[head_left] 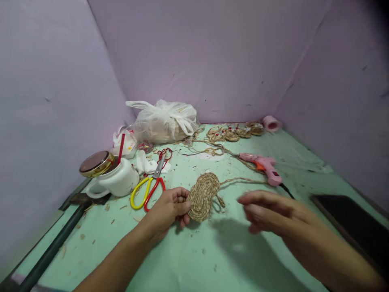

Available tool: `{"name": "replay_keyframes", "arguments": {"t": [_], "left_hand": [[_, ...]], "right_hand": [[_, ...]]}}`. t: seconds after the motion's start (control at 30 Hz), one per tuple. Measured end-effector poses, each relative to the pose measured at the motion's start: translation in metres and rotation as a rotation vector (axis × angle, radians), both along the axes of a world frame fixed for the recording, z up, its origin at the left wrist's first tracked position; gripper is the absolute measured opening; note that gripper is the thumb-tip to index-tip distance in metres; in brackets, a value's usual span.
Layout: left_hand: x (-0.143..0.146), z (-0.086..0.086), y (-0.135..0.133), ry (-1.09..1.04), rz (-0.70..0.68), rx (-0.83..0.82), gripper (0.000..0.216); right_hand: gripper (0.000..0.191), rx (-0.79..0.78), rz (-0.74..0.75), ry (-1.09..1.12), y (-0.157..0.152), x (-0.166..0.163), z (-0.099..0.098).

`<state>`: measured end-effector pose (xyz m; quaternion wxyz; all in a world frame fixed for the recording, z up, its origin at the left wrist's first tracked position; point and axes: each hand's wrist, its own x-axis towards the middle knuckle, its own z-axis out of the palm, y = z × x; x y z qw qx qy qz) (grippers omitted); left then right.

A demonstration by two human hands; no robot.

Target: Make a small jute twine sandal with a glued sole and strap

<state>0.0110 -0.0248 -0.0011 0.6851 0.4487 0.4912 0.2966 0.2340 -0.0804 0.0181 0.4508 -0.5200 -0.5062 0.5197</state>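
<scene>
My left hand [176, 207] is closed on the left edge of a coiled straw-rope sole [204, 196], thumb on top and fingers beneath. The sole is shaped like a figure eight, with a small rope loop [219, 202] sticking out on its right side. From its upper right a loose length of rope [241, 179] runs toward the pink glue gun [261, 164]. My right hand [267, 211], slightly blurred, hovers over the table to the right of the sole, fingers partly stretched and holding nothing visible.
Scissors [155, 180] with yellow and red handles lie left of the sole. Behind them are a white mug [121, 178] with a lid, a hammer [54, 243] and a tied plastic bag [167, 121]. Small woven pieces [232, 134] line the back; a dark phone [349, 227] lies right.
</scene>
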Motion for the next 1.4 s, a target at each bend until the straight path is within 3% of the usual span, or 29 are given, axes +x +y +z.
{"name": "replay_keyframes", "arguments": {"t": [0.1,0.2,0.3,0.4,0.47,0.63,0.73,0.8,0.9,1.03,1.2,1.3,1.4], "left_hand": [[0.003,-0.002,-0.002,-0.051,0.017,0.062,0.023],[0.002,-0.003,-0.003,-0.051,0.006,0.103,0.023],[-0.001,0.000,-0.002,-0.027,0.001,0.115,0.024],[-0.004,0.004,-0.002,-0.018,0.008,0.128,0.026],[-0.005,0.006,-0.002,-0.016,0.012,0.144,0.027],[-0.008,0.006,-0.001,-0.036,0.026,0.170,0.027],[-0.012,0.010,0.002,-0.017,0.054,0.181,0.027],[-0.014,0.014,0.003,0.031,0.052,0.184,0.026],[-0.015,0.018,0.004,0.172,0.008,0.209,0.021],[-0.018,0.017,0.007,0.356,0.018,0.299,0.011],[-0.027,0.019,0.013,0.390,0.121,0.336,0.009],[-0.029,0.024,0.015,0.343,0.195,0.302,0.011],[-0.031,0.023,0.017,0.275,0.263,0.251,0.015]], "right_hand": [[0.030,-0.076,0.052,0.084,0.014,-0.010,-0.003],[0.031,0.045,-0.092,0.046,0.023,-0.012,-0.014],[0.029,0.256,-0.134,-0.222,0.027,-0.008,-0.024],[0.036,0.555,0.011,-0.586,0.029,-0.008,-0.031],[0.047,0.670,0.146,-0.758,0.030,-0.011,-0.035],[0.044,0.655,0.292,-0.908,0.036,-0.021,-0.038],[0.031,0.684,0.167,-0.983,0.042,-0.014,-0.037],[0.019,0.750,-0.022,-1.008,0.049,-0.003,-0.036],[0.018,0.823,-0.300,-0.931,0.061,0.017,-0.037],[0.021,0.793,-0.356,-0.851,0.066,0.031,-0.032],[0.023,0.682,-0.470,-0.702,0.058,0.037,-0.016],[0.027,0.611,-0.554,-0.840,0.056,0.047,-0.014],[0.030,0.580,-0.453,-0.992,0.055,0.058,-0.019]]}}
